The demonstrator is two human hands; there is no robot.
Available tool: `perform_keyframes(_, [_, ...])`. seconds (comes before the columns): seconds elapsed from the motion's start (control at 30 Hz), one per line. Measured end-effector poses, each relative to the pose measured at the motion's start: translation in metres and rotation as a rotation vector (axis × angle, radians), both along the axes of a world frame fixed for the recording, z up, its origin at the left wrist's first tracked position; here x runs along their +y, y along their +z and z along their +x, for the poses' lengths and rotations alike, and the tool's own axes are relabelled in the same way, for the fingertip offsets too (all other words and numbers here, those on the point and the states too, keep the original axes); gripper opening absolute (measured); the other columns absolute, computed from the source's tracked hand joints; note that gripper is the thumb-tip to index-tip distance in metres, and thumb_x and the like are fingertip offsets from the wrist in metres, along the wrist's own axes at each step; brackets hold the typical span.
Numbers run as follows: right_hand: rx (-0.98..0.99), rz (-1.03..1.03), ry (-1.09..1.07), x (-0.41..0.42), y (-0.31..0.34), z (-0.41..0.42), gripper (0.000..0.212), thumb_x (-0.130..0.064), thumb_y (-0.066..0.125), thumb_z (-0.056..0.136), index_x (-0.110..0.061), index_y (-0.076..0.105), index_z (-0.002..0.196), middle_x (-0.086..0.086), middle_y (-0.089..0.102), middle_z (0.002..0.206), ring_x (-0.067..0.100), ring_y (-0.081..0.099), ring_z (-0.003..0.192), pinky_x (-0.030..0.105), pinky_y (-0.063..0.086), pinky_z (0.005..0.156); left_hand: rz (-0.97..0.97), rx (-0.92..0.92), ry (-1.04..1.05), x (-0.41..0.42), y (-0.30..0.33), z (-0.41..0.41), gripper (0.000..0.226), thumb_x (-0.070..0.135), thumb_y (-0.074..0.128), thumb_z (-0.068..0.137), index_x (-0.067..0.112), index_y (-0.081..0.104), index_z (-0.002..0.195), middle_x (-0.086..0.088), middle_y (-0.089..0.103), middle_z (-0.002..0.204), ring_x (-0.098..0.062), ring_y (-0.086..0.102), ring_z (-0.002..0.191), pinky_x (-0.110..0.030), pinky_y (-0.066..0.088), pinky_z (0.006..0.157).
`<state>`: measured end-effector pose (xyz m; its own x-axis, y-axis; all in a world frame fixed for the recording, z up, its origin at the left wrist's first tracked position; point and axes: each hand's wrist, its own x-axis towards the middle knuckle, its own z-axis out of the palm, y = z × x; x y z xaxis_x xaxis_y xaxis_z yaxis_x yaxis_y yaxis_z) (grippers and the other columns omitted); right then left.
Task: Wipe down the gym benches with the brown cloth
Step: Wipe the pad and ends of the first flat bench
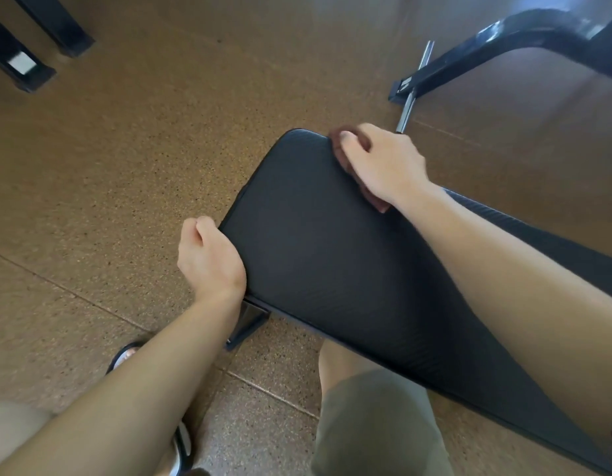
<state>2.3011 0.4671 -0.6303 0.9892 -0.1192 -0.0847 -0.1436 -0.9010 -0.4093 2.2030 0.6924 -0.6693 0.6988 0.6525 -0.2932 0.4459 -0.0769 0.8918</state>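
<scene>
right grip (383, 159) presses brown cloth (366, 190) on bench (315, 252).

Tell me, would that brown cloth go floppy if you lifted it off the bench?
Probably floppy: the brown cloth bunches and folds under the right hand. It likely weighs little, being thin. It should slide easily over the smooth black bench.

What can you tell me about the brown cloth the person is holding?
The brown cloth is a small reddish-brown rag that looks soft and is bunched up. Most of it hides under the right hand, which grips it and presses it on the far corner of the black bench pad. Only a strip shows along the hand's edge, plus a loop curling over one finger. It touches nothing else.
</scene>
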Motion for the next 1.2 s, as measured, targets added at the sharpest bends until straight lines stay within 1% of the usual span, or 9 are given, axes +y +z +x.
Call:
perform_keyframes(0.13, [-0.116,-0.044,-0.022,-0.027,-0.006,-0.048,0.039,-0.051,0.038,0.105,-0.025,0.061,0.125,0.005,0.064,0.116,0.032,0.057,0.112,0.041,0.041,0.085,-0.045,-0.005,-0.028,0.001,0.002,-0.003,0.03,0.024,0.035,0.102,0.02,0.035,0.072,0.004,0.039,0.075,-0.016,0.034,0.068,-0.038,0.03,0.07])
perform_keyframes(0.27, [-0.177,-0.078,-0.07,-0.006,-0.012,-0.05,0.047,-0.044,0.038,0.107,-0.021,0.055,0.144,0.01,0.057,0.143,0.036,0.05,0.132,0.051,0.036,0.114,-0.117,0.024,-0.057,0.004,0.005,-0.003,0.032,0.027,0.033,0.102,0.024,0.036,0.071,0.005,0.041,0.076,-0.017,0.038,0.071,-0.036,0.032,0.074])
perform_keyframes(0.4, [-0.168,-0.077,0.049,0.065,-0.015,-0.029,0.052,-0.041,0.037,0.107,-0.022,0.047,0.154,0.009,0.046,0.157,0.032,0.038,0.146,0.05,0.024,0.123,-0.196,0.147,-0.142,0.018,0.007,-0.001,0.051,0.048,0.03,0.105,0.014,0.064,0.122,-0.01,0.064,0.13,-0.031,0.058,0.121,-0.044,0.043,0.107])
perform_keyframes(0.53, [-0.196,-0.122,0.351,0.145,-0.02,-0.038,0.046,-0.042,0.038,0.103,-0.024,0.065,0.136,0.006,0.059,0.145,0.027,0.045,0.142,0.055,0.025,0.122,-0.337,0.205,-0.185,0.045,0.017,0.007,0.07,0.059,0.016,0.108,0.013,0.059,0.076,-0.004,0.065,0.071,-0.025,0.058,0.076,-0.035,0.044,0.072])
perform_keyframes(0.63, [-0.299,-0.114,0.6,0.166,-0.024,-0.077,0.036,-0.041,0.046,0.098,-0.023,0.074,0.112,0.002,0.07,0.117,0.027,0.06,0.119,0.054,0.035,0.114,-0.445,0.202,-0.159,0.067,0.016,-0.002,0.074,0.059,0.017,0.108,0.009,0.071,0.097,-0.011,0.077,0.098,-0.026,0.068,0.09,-0.039,0.055,0.084])
perform_keyframes(0.73, [-0.288,-0.09,0.797,0.147,-0.023,-0.117,0.032,-0.037,0.05,0.099,-0.027,0.069,0.124,0.004,0.062,0.136,0.028,0.049,0.137,0.053,0.031,0.119,-0.505,0.236,-0.136,0.07,0.017,-0.013,0.069,0.059,0.021,0.107,0.01,0.07,0.11,-0.011,0.077,0.106,-0.024,0.072,0.099,-0.038,0.057,0.084])
perform_keyframes(0.83, [-0.248,-0.264,0.967,0.102,-0.022,-0.162,0.04,-0.029,0.056,0.097,-0.027,0.063,0.137,0.009,0.044,0.16,0.032,0.032,0.153,0.05,0.017,0.128,-0.488,0.233,-0.106,0.061,0.021,-0.017,0.06,0.057,0.024,0.109,0.014,0.064,0.094,-0.007,0.075,0.091,-0.021,0.07,0.092,-0.039,0.057,0.088])
perform_keyframes(1.03, [-0.282,-0.387,1.007,0.049,-0.024,-0.192,0.044,-0.026,0.051,0.097,-0.023,0.065,0.139,0.012,0.041,0.163,0.033,0.031,0.154,0.047,0.006,0.13,-0.403,0.245,-0.172,0.062,0.024,-0.014,0.064,0.056,0.021,0.109,0.011,0.058,0.083,-0.004,0.073,0.064,-0.012,0.07,0.055,-0.028,0.056,0.067])
perform_keyframes(1.2, [-0.348,-0.22,0.925,0.133,-0.026,-0.143,0.036,-0.025,0.057,0.097,-0.016,0.072,0.128,0.014,0.054,0.152,0.033,0.042,0.147,0.05,0.02,0.128,-0.431,0.28,-0.167,0.063,0.024,-0.011,0.068,0.059,0.021,0.107,0.012,0.069,0.107,-0.009,0.075,0.101,-0.021,0.071,0.092,-0.034,0.056,0.081])
